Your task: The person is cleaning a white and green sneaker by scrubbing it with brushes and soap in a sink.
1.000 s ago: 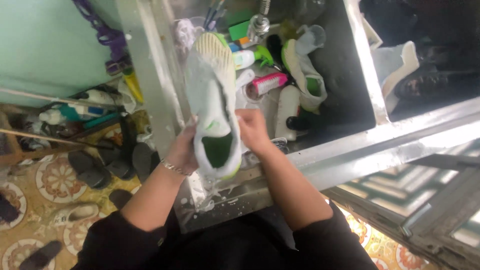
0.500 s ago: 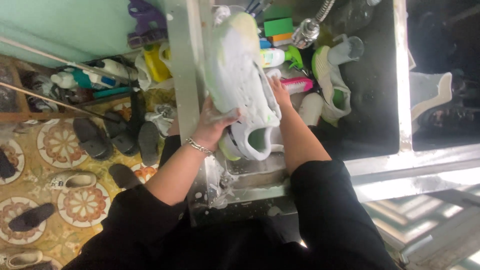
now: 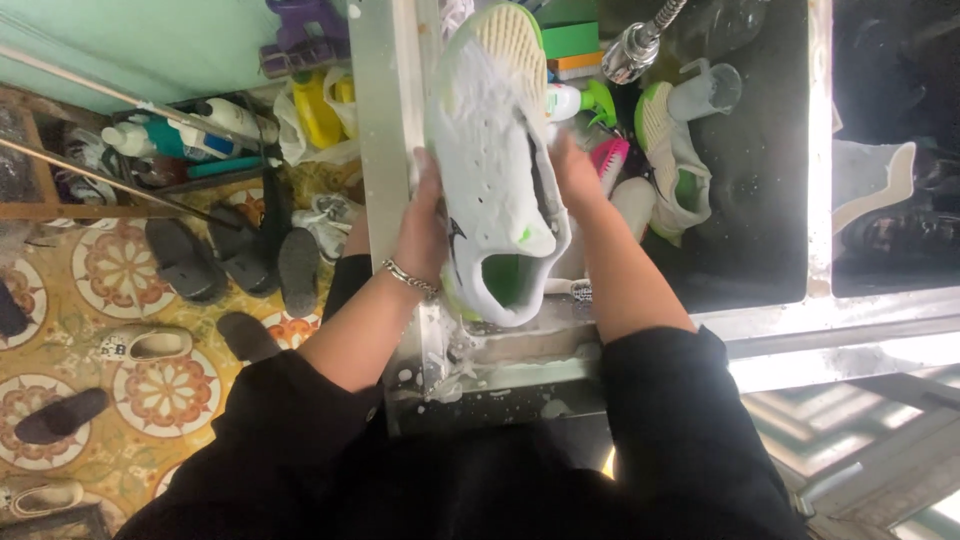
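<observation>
A white sneaker [image 3: 495,160] with green lining and sole, covered in soap foam, is held upright over the metal sink's front rim [image 3: 520,345]. My left hand [image 3: 425,235], with a bracelet on the wrist, grips its left side. My right hand [image 3: 575,170] presses on its right side, partly hidden behind the shoe. The second white and green sneaker [image 3: 675,160] lies in the sink basin to the right. A pink brush [image 3: 610,160] lies just beyond my right hand.
A tap head [image 3: 640,45] hangs above the basin with a clear cup [image 3: 705,90] beside it. Bottles [image 3: 190,130] and yellow containers [image 3: 320,105] stand on the left. Dark slippers [image 3: 235,260] and other shoes lie on the patterned tile floor.
The sneaker has turned in my hands, its opening shifting from facing me toward lower right. The view has drifted, so the sink sits more to the right.
</observation>
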